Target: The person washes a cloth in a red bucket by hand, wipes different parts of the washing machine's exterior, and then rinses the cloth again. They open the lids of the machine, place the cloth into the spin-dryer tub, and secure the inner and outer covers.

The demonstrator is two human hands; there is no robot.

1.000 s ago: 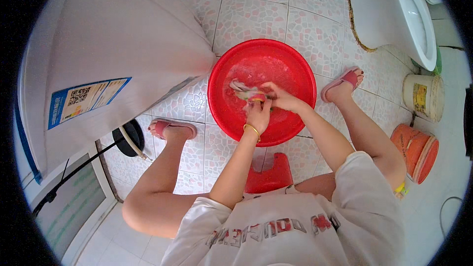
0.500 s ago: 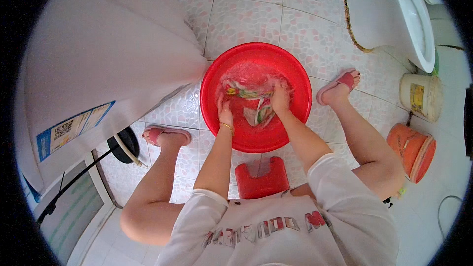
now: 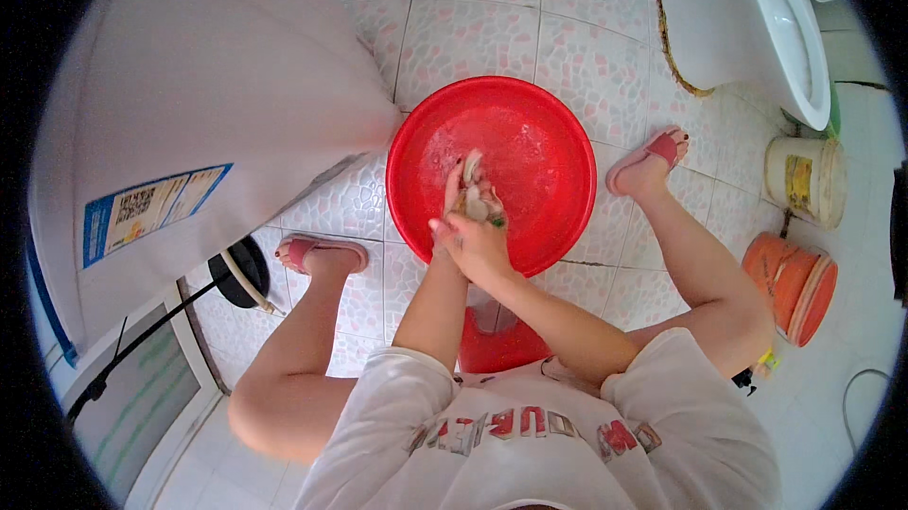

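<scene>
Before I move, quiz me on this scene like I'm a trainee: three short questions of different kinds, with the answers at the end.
1. True or false: in this view, the right hand overlaps the left hand.

2. Where is the bunched cloth?
A) On the floor tiles
B) At the hands, over the red basin
C) On the stool

3. What container stands beside the orange bucket?

Key: 1. True. 2. B. 3. An off-white bucket.
</scene>
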